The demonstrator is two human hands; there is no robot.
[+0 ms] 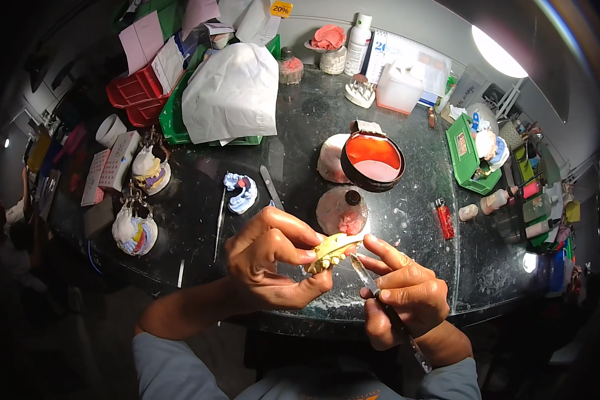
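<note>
My left hand (267,257) pinches a yellow dental cast (328,252) above the front of the bench. A row of teeth on it faces down toward me, and some pink wax shows at its right end. My right hand (413,293) grips a wax knife (365,273) with a dark handle and a metal tip. The knife's blade lies close beside the cast; whether it touches, I cannot tell. My right index fingertip rests against the cast's right end. Just beyond stands a glass spirit burner (340,210) with a dark cap, partly hidden by the cast.
A dark pan (375,185) of red wax sits behind the burner. Left of my hands lie a blue-white cast (241,193), a spatula (271,185) and a thin metal instrument (219,227). A red lighter (445,220) lies at right. Mounted casts (135,230) stand far left.
</note>
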